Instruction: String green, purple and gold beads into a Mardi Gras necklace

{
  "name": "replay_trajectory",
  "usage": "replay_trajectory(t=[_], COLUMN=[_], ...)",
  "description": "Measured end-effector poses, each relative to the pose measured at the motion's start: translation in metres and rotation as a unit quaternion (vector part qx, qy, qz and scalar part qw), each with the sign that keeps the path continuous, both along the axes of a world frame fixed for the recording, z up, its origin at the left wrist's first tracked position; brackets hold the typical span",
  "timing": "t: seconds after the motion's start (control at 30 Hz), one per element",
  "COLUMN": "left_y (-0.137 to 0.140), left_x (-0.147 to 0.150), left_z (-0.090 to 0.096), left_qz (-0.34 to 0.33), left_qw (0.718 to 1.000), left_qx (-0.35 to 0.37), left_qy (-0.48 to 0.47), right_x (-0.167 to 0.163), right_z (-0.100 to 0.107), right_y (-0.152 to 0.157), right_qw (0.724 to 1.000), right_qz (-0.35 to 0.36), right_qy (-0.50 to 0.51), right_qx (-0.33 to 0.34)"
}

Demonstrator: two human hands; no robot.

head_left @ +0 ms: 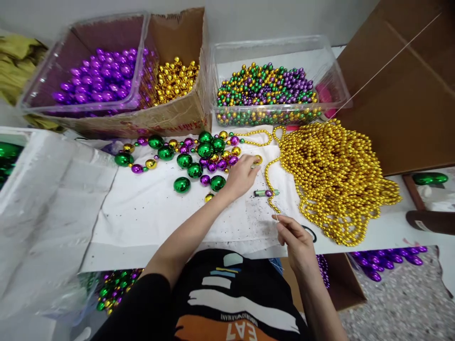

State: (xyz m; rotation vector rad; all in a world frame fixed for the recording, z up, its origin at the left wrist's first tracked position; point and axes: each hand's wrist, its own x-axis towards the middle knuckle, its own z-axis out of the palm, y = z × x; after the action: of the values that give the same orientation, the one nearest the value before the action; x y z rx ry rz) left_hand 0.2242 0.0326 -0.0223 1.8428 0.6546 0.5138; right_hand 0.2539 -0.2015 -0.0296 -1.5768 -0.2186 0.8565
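My left hand (242, 176) reaches over the white cloth (149, 208) and pinches a gold bead (258, 160) at the right end of a string of large green, purple and gold beads (194, 156). My right hand (295, 239) is near the table's front edge, its fingers pinched on a thin thread or needle (279, 217) beside the tail of a gold bead chain. A big heap of gold bead chain (330, 175) lies just right of both hands. A small lighter-like stick (266, 192) rests between the hands.
At the back stand a clear tub of purple beads (95, 78), a cardboard box of gold beads (176, 80) and a clear tub of mixed beads (266, 90). A large cardboard box (401, 94) is at right. White plastic sheet (42, 213) covers the left.
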Motion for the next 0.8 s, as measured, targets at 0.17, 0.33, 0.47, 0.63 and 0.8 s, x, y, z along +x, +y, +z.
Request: replay_trajectory(t=[0.17,0.33,0.47,0.63,0.8], left_y=[0.021,0.027,0.025,0.015,0.013], left_x=[0.050,0.017,-0.036,-0.068,-0.076], left_z=[-0.001,0.006,0.012,0.013,0.015], left_qz=[-0.068,-0.048,-0.039,0.017,0.036], left_qw=[0.970,0.984,0.876,0.835,0.836], left_qx=[0.153,-0.170,-0.467,-0.528,-0.527], left_qy=[0.178,0.001,-0.114,-0.154,-0.153], right_x=[-0.002,-0.005,-0.006,-0.015,-0.021], right_z=[0.014,0.013,0.013,0.018,0.021], right_y=[0.000,-0.007,-0.005,0.003,0.001], right_qw=[0.999,0.998,1.000,0.998,0.996], right_qz=[-0.039,-0.047,-0.006,0.061,0.085], right_qy=[0.012,0.028,0.026,0.001,-0.029], right_qx=[-0.001,0.003,0.011,0.005,-0.012])
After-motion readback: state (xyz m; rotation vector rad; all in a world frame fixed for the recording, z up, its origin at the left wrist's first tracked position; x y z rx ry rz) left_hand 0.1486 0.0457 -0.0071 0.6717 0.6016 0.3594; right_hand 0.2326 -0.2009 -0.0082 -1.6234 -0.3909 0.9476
